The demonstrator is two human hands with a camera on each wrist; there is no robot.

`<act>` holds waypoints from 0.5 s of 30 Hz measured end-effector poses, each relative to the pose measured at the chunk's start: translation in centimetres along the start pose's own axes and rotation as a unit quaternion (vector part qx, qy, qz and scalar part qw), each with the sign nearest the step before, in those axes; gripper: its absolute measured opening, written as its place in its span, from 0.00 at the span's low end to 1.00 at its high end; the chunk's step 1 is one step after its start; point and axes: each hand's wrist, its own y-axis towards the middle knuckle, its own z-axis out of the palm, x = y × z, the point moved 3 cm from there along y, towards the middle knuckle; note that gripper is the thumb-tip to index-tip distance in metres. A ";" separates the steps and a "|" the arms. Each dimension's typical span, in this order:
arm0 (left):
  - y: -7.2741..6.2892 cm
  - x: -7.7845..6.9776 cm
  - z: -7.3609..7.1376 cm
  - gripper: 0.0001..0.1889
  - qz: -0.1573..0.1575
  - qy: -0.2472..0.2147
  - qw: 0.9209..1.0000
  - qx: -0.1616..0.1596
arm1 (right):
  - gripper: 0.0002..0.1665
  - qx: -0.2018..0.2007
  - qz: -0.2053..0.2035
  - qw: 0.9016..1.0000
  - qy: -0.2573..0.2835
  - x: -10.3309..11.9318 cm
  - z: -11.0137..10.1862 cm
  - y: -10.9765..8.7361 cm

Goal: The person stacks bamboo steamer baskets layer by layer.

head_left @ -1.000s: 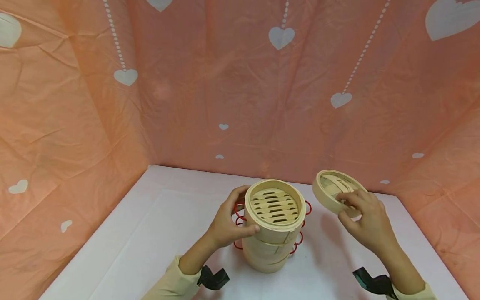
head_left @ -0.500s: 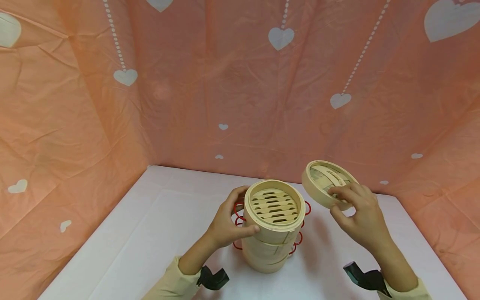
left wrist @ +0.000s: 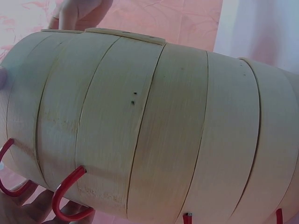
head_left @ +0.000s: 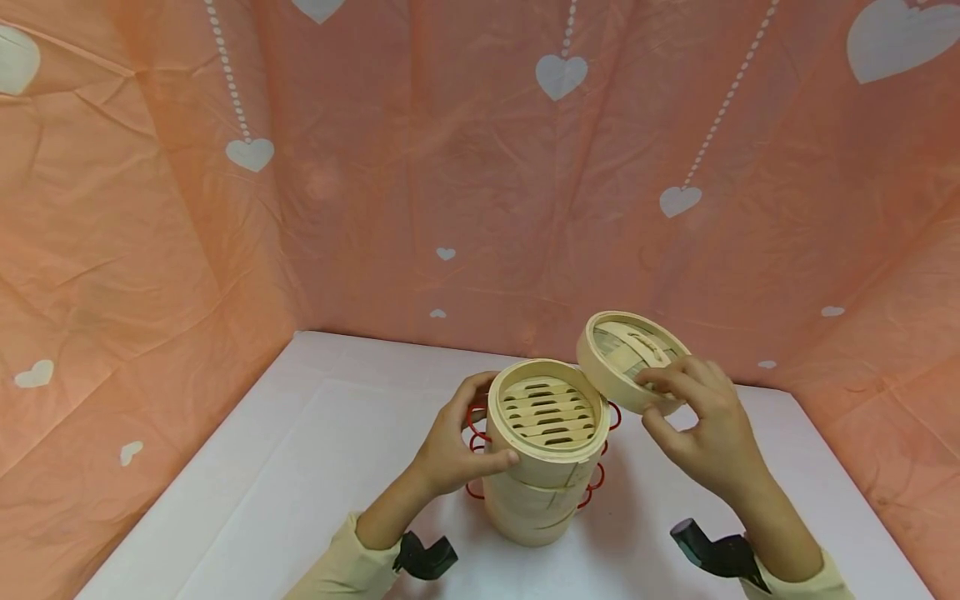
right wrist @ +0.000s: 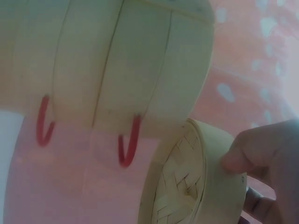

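Note:
A stack of round bamboo steamer baskets [head_left: 536, 500] stands upright on the white table, its top tier uncovered with a slatted floor in sight. Red loop handles [head_left: 597, 477] stick out on both sides of it. My left hand [head_left: 457, 446] grips the stack's upper left side, thumb across the front; its fingers pass partly behind. In my right hand [head_left: 701, 421] is the bamboo steamer lid [head_left: 618, 367], pinched at its near right edge. The lid tilts, its left edge close to the top tier's right rim. In the right wrist view the lid's woven underside [right wrist: 180, 186] shows.
The white table [head_left: 352, 417] reaches back to an orange-pink cloth backdrop [head_left: 480, 183] printed with white hearts. A black wrist-worn device [head_left: 426, 557] sits at the left sleeve, and another black device [head_left: 716, 550] at the right sleeve.
My right hand has carried the steamer lid leftward and slightly up, from well right of the stack to beside its rim. The left hand and the stack stay in place.

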 end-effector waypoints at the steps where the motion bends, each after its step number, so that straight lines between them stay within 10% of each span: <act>1: 0.0 0.0 0.0 0.43 0.000 0.001 1.000 0.000 | 0.20 0.000 -0.004 1.000 0.004 0.2 0.0 0.1; 15: -0.1 -0.1 0.0 0.43 -0.003 0.002 1.000 0.002 | 0.22 0.021 -0.054 0.998 0.030 2.9 0.7 0.6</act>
